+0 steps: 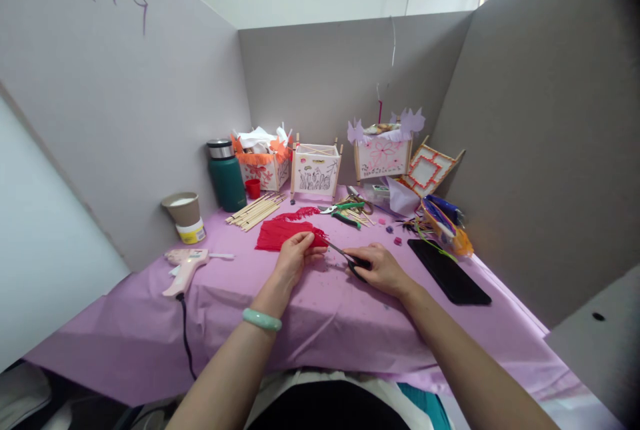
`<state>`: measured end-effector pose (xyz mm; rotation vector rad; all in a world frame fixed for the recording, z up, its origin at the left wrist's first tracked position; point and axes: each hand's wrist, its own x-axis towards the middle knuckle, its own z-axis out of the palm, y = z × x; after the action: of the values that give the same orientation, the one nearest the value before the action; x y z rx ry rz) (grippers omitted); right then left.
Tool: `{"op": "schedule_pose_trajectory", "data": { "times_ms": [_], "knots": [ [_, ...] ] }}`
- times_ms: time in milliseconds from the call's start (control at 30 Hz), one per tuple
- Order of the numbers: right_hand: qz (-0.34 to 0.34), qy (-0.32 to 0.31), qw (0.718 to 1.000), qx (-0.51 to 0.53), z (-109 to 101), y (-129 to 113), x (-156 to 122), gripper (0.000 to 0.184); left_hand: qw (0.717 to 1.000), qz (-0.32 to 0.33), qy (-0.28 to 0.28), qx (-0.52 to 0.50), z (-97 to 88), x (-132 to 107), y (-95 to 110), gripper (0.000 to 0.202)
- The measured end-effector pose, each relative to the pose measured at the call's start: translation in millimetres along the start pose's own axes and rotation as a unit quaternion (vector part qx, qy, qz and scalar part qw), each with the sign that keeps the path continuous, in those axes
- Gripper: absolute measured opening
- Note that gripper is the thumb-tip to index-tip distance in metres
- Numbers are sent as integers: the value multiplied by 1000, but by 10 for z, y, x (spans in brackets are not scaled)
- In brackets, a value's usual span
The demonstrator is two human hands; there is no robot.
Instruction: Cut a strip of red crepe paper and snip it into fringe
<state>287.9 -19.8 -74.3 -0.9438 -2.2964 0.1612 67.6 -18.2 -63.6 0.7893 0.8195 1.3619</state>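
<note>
My left hand (299,253) pinches the right end of a piece of red crepe paper (277,233) that lies on the purple cloth. In my right hand (381,269) is a pair of scissors (356,267) with black handles, its blades pointing up and left. The blade tips meet the red paper's right edge just beside my left fingertips; whether they are spread there is too small to tell. Behind the sheet lies a fringed red strip (300,213). Small dark scraps dot the cloth below the scissors.
A pink glue gun (185,269) lies at left, near a cup (181,209) and a green bottle (226,177). Wooden sticks (256,211) and green-handled pliers (345,207) lie behind the paper. Decorated lanterns (316,173) stand at the back. A black phone (447,271) is at right.
</note>
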Motion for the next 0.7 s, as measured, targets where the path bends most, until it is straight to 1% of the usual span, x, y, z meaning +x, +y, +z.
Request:
{"op": "schedule_pose_trajectory", "data": {
  "times_ms": [400, 700],
  "knots": [
    [6, -6, 1000, 1, -21, -28, 4, 32, 1000, -1, 13, -1, 26, -27, 28, 9],
    [6, -8, 1000, 3, -8, -9, -4, 33, 1000, 3, 2, 0, 8, -12, 6, 13]
  ]
}}
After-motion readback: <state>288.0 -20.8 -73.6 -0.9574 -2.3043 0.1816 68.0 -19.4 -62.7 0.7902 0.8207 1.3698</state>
